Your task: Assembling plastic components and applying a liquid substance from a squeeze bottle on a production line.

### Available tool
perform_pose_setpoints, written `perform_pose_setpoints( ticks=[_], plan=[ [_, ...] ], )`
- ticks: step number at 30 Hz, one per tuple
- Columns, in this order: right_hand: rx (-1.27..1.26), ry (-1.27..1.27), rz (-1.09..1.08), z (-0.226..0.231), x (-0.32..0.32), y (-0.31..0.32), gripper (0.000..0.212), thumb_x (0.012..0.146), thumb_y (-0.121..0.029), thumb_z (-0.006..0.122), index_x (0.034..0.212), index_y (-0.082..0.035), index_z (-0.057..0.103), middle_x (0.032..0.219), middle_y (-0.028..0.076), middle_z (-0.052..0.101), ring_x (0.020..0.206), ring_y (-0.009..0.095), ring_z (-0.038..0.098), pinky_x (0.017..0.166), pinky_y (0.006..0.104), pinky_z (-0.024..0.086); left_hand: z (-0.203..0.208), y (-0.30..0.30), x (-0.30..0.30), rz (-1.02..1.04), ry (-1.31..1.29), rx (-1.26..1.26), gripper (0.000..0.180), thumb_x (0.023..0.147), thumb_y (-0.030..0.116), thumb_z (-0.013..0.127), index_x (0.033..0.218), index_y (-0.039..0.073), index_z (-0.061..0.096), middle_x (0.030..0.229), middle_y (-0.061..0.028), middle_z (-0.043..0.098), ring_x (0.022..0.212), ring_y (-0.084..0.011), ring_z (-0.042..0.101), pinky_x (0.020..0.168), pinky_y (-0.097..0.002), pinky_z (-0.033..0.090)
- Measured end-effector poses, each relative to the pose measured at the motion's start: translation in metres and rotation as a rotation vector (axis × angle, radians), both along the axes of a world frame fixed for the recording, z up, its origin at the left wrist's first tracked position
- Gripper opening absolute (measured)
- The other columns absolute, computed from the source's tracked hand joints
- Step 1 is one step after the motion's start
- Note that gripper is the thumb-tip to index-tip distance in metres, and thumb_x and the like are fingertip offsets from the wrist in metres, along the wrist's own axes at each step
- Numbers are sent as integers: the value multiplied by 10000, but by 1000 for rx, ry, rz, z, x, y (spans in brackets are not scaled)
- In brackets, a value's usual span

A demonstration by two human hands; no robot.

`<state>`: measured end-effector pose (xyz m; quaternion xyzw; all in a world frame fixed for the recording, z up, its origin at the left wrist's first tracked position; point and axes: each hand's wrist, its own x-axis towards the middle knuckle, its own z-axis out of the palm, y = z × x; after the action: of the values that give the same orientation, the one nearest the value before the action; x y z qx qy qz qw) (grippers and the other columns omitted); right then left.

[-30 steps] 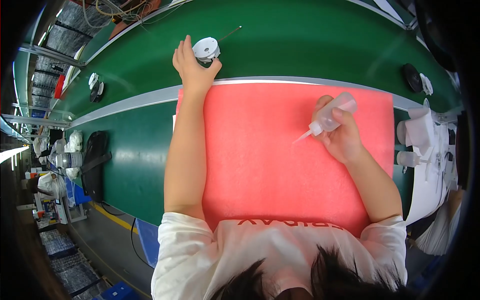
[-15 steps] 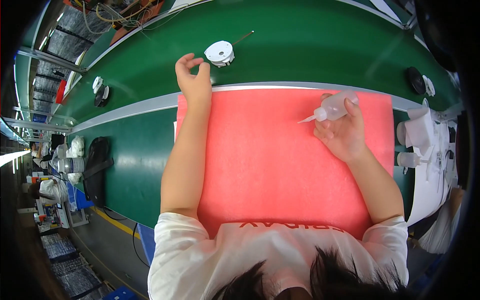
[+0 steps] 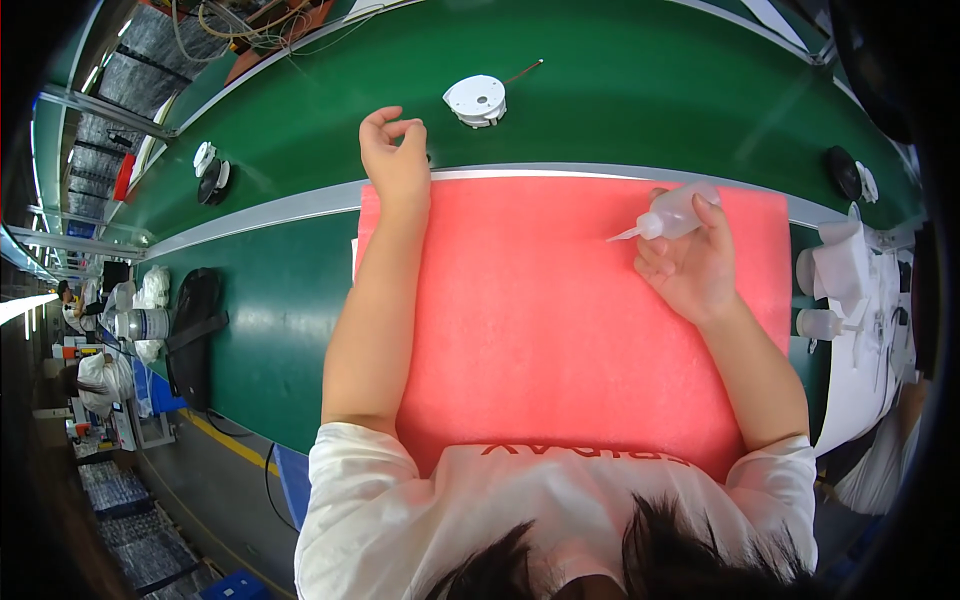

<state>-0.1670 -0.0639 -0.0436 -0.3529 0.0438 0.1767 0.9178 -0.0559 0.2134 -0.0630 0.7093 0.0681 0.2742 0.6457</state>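
Note:
My left hand (image 3: 394,152) is over the near edge of the green belt at the far side. Its fingers are loosely bent and hold nothing that I can see. To its right on the belt lies a round white plastic part (image 3: 477,99) with a hole in its top and a thin reddish wire leading off to the upper right. Above the pink mat (image 3: 520,320), my right hand (image 3: 690,265) is closed around a translucent squeeze bottle (image 3: 685,212), tilted so that its thin nozzle points left and slightly down.
More black and white round parts sit on the belt (image 3: 620,90), one pair (image 3: 212,180) far left, another (image 3: 846,175) far right. A metal rail divides belt and table. At right stand a white container (image 3: 832,262) and a small bottle (image 3: 818,323). A black bag (image 3: 196,335) lies left.
The white part and the other parts on the belt have shifted right, so the gap to my left hand is wider. The left hand's fingers have drawn in slightly. The bottle moved slightly right.

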Motion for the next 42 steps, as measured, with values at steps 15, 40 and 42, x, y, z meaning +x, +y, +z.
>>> perform_pose_setpoints(
  ticks=[15,40,42],
  plan=[
    [-12,-21,26,3,-4,-8,387,805,-429,491,995,-92,510,723,46,544,502,117,400,490,236,314,-1,-6,-1,40,-62,-5,257,774,67,582,999,8,472,819,-46,577,681,-91,451,656,-235,392],
    [-49,5,15,8,-11,-11,392,800,-447,490,986,-103,508,674,33,521,494,107,396,512,235,328,5,-14,-6,-37,-54,-107,232,780,32,568,991,1,477,810,-52,562,717,-88,481,635,-215,388],
    [-47,22,-19,8,-10,-11,394,801,-447,487,993,-104,507,674,36,522,492,108,395,509,237,328,5,-15,-7,-37,-54,-119,232,778,30,570,989,0,476,808,-52,562,716,-88,482,634,-213,387]
  ],
)
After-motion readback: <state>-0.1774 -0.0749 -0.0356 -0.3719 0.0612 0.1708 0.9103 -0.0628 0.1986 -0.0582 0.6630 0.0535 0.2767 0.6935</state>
